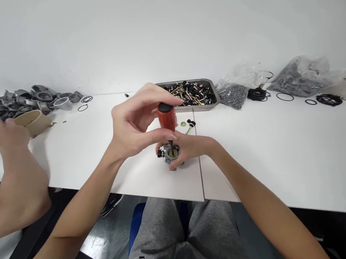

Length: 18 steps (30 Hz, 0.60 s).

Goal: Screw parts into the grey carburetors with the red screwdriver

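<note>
My left hand point(132, 124) is closed around the red handle of a screwdriver point(166, 117), which stands nearly upright with its shaft pointing down. The tip reaches into the round bore of a small grey metal throttle body point(167, 159), where a brass-coloured disc shows. My right hand point(188, 146) grips that body from its far and right sides, holding it on the white table; some fingers are hidden behind it. Just beyond lie a loose brass-coloured disc point(183, 124) and a thin shaft with a black end point(190, 124).
A metal tray point(217, 99) of black-ended shafts stands behind my hands. Bags of small grey parts point(233, 96) and black rings point(329, 99) lie right. At left, a co-worker's hands point(8, 135) work beside a beige cup point(35, 123) and piled grey castings point(42, 95).
</note>
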Available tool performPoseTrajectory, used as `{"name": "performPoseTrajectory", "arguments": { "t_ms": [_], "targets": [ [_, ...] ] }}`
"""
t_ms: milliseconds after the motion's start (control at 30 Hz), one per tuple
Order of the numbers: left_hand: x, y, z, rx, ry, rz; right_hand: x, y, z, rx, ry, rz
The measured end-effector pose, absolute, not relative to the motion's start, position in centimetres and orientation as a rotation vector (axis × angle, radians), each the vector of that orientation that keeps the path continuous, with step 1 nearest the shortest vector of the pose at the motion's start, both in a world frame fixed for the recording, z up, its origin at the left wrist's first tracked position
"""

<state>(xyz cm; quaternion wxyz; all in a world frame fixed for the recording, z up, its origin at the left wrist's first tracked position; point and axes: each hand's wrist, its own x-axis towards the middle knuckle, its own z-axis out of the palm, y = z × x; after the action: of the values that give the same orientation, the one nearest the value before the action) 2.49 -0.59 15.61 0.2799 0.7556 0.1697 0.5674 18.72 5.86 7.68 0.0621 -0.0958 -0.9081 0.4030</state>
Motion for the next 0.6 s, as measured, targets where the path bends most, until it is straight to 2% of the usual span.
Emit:
{"name": "performPoseTrajectory", "arguments": {
  "t_ms": [100,400,600],
  "targets": [
    [2.7,-0.5,15.4,1.945,0.471,1.663,18.7,5.9,7.5,-0.272,-2.744,1.194],
    [3.2,0.0,15.0,1.747,0.348,1.643,18.7,5.9,7.6,-0.267,-2.732,1.251],
    [1.4,0.1,15.1,1.862,0.396,1.466,18.8,5.8,7.7,-0.319,-2.746,1.250]
  ]
}}
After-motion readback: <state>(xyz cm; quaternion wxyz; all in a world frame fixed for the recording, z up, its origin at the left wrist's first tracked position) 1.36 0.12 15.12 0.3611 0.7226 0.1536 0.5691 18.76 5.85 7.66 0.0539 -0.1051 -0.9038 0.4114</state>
